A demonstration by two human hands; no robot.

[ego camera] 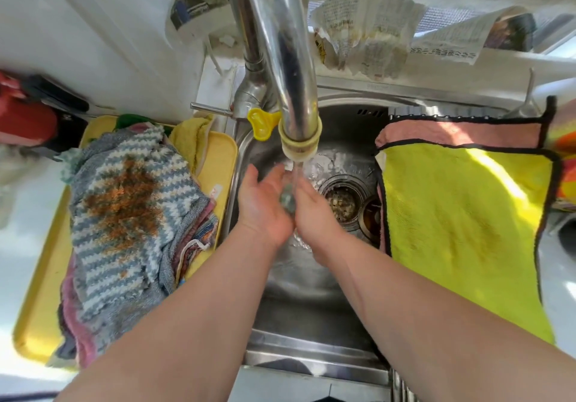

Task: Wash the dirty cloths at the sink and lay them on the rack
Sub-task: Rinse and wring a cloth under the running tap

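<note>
**1. Progress.** Judged partway, nearer the start than the end.
- Spread flat over the rack [405,111] on the right side of the sink [299,292]: 1 yellow-green cloth [461,230], black-edged, and 1 pink cloth [461,130] just behind it, edges touching.
- Presumably washed, though with a faint brownish patch on the yellow-green one.
- 1 more, an orange-patterned cloth [565,140], at the far right edge; on the rack or not, impossible to tell.
- Left to wash: the whole heap on the tray.

**2. Hands.**
- Under the water [296,171] running from the tap [290,59]: left hand [265,205], palm up, fingers loosely spread, holding nothing.
- Just beside it: right hand [314,214], fingers fairly straight, likewise empty.
- No cloth in either. Rinsing between cloths, by judgement.

**3. Containers.**
- Yellow tray [40,323], left of the sink: several dirty cloths in a heap.
  - On top, a striped cloth [131,214] in grey and white, with a large rust-brown stain.
  - Beneath it, pinkish and patterned layers, count unclear.
  - At the far corner, 1 yellow towel [187,140], draped over the rim.
- Sink: no cloth inside, only water and the 2 hands.
- Drain strainer [341,199]: scraps of debris.
</note>
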